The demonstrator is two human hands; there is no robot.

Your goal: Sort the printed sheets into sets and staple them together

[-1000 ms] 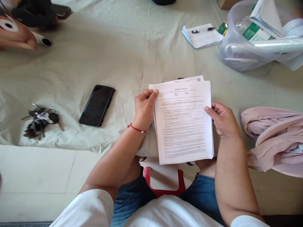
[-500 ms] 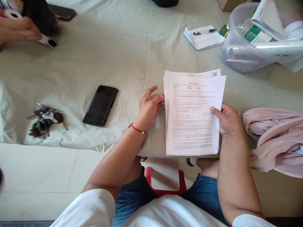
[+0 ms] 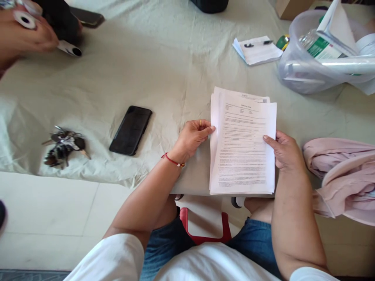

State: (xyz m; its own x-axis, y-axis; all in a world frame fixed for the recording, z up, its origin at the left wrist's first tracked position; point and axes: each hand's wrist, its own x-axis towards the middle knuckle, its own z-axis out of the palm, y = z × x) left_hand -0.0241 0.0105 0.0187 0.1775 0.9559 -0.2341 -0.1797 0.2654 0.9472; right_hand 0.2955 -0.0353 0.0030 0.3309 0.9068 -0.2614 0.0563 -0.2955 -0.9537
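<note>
A stack of printed papers (image 3: 244, 152) is held over the front edge of the cloth-covered table (image 3: 175, 78), its sheets slightly out of line at the top and left. My left hand (image 3: 195, 136) pinches the stack's left edge, thumb on top and the other fingers curled beneath. On the opposite edge, my right hand (image 3: 285, 150) grips the papers with the thumb on the printed face; its other fingers are partly hidden behind. A black phone (image 3: 131, 130) lies on the cloth to the left of my left hand.
A bunch of keys (image 3: 66, 146) lies at the left. Pink cloth (image 3: 342, 175) is at the right edge. Behind it stands a translucent basket (image 3: 301, 80) of items, beside a notepad (image 3: 258, 52) with a pen (image 3: 259, 43). Another person's hand (image 3: 32, 37) holds a white roll at upper left.
My left hand has closed from a loose, spread pose onto the papers' left edge. The sheets now sit a little differently against each other. The camera view has shifted slightly.
</note>
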